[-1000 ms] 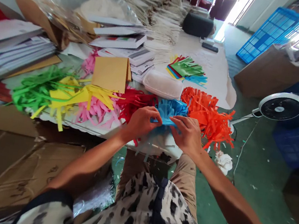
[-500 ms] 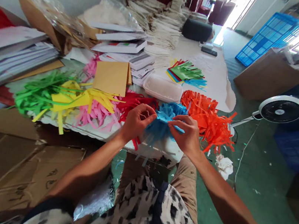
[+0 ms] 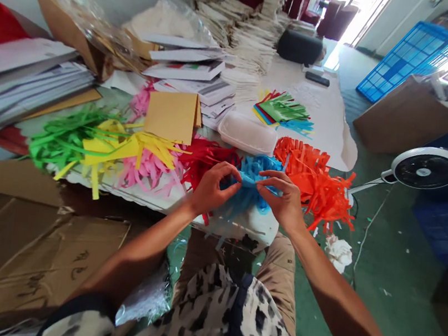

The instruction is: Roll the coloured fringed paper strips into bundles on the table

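Person at work table: L hand and R hand pinch blue paper fringe up off tabletop. Red fringe just beside L hand, orange fringe beside R hand. White plastic tub behind blue fringe; green fringe, yellow fringe, pink fringe farther L. Floor fan off to R.
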{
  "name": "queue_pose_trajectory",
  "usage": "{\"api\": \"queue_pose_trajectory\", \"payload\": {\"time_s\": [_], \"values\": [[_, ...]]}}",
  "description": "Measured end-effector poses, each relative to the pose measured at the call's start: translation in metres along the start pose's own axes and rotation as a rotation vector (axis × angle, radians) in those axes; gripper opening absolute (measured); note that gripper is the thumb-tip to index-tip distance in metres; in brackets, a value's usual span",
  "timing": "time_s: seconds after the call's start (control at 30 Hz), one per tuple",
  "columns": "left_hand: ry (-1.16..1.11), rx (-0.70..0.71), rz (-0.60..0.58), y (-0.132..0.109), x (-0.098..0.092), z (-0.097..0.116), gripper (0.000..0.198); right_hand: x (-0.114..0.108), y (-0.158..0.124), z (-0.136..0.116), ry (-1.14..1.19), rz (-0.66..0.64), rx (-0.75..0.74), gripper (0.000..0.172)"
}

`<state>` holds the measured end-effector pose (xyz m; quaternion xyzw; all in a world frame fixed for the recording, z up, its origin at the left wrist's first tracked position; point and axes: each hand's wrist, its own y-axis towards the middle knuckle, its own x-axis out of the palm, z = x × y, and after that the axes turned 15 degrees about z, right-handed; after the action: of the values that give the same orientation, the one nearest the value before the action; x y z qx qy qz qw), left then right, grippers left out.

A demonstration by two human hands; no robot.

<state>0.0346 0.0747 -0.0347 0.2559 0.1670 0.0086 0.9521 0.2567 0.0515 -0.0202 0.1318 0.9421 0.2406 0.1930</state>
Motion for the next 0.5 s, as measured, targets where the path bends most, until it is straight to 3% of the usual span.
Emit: {"api": "queue_pose_trajectory", "payload": {"time_s": [0.5], "values": [[-0.097,0.033,-0.046,0.004,-0.002,-0.012,0.009,0.005,0.0,-0.002,0.059,0.01,-0.015,0.008]]}}
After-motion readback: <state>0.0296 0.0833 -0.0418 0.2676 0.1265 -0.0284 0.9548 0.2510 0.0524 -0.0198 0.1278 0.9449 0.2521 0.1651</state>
